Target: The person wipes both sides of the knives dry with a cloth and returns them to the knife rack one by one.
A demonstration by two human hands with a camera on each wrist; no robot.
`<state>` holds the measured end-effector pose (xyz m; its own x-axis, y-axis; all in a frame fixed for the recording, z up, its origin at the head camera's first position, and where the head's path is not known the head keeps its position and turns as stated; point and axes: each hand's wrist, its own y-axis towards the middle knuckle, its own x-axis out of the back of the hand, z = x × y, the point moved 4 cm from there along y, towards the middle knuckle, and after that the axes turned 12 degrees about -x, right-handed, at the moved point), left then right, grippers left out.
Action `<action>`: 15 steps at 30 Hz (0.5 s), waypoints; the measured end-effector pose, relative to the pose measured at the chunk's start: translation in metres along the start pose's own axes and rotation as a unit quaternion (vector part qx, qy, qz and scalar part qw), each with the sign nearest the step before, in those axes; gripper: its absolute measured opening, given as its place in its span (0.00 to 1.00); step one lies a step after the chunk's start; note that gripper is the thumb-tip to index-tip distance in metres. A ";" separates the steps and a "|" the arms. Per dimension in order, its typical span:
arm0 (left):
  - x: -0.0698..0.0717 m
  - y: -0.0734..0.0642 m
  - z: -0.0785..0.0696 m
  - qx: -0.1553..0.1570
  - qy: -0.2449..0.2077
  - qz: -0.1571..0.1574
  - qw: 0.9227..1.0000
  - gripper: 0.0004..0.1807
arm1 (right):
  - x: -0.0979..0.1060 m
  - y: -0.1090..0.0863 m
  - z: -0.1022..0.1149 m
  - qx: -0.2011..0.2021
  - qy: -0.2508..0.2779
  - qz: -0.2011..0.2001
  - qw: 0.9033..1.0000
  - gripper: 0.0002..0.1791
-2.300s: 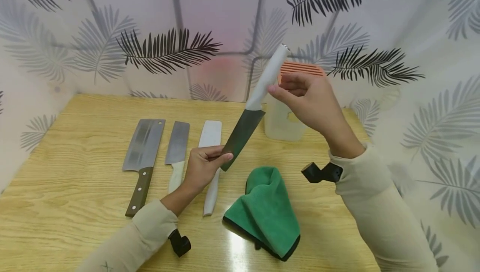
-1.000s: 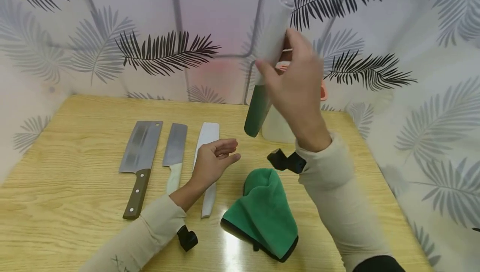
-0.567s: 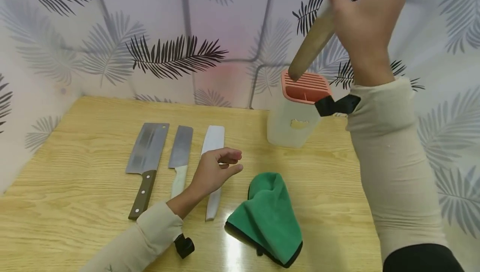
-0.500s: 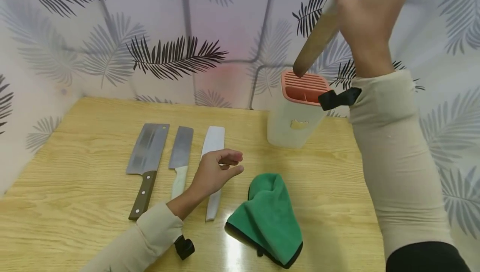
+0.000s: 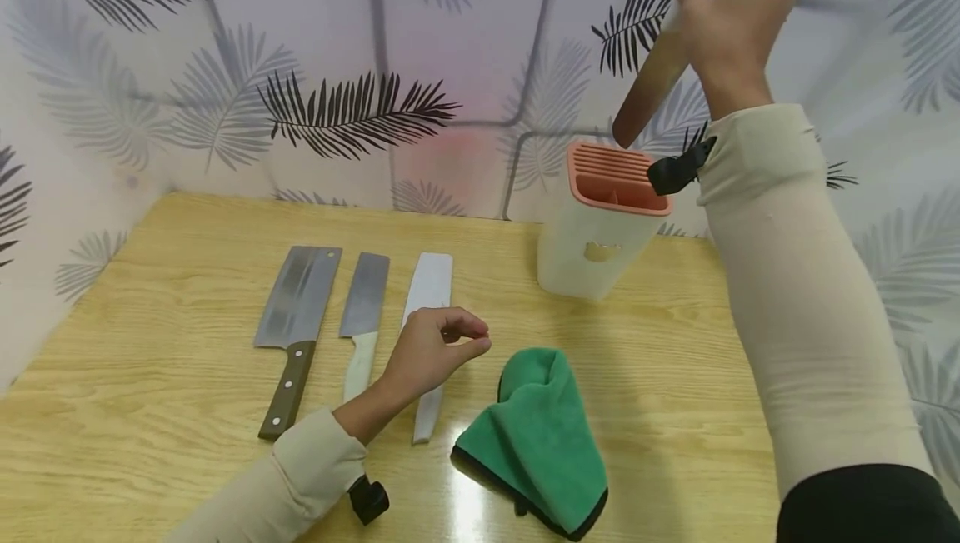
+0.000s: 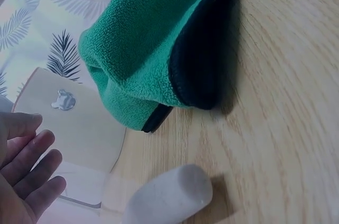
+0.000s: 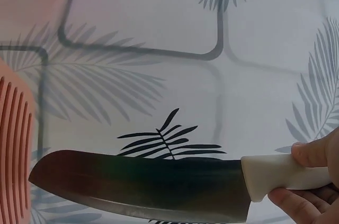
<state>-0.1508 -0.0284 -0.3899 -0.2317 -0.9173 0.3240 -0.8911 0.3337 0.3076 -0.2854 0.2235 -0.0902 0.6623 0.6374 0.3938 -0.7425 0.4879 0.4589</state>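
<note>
White-handled knife (image 7: 153,187), raised above the holder (image 5: 577,268), its blade slanting down and leftward so that the tip lies just beside the slotted orange top (image 5: 611,164); whether tip and slots touch I cannot tell over my remote feed. Left to right across the table (image 5: 150,343), I take the holder as reference. Farthest to its left, a cleaver (image 5: 296,310) lies flat, its riveted brown handle toward the person. Next, nearer the holder, lies a small knife (image 5: 364,301) with a pale handle, partly hidden from me by the left arm. Between it and the holder is a white-bladed knife (image 5: 429,283), crossed in my head view by the left hand (image 5: 427,351). I read this hand as released: its fingers bend loosely, the thumb tip is close to the forefinger, and nothing is held. On the person's side of the holder, slightly to its left, I see a green cloth (image 5: 543,435), dark-edged and bunched. The holder stands upright near the table's far edge. Above it and to its right, the right hand (image 5: 738,22) grasps the raised knife by the handle; my right-wrist view shows thumb and fingers closed on opposite sides.
</note>
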 end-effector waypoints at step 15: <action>0.007 -0.003 0.003 -0.007 0.011 -0.008 1.000 0.12 | -0.026 0.021 -0.048 -0.061 -0.038 0.029 0.997 0.24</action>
<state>-0.1511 -0.0370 -0.3913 -0.2075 -0.9176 0.3390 -0.8888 0.3216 0.3264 -0.3227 0.2460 -0.1293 0.6203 0.6218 0.4780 -0.7832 0.5232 0.3359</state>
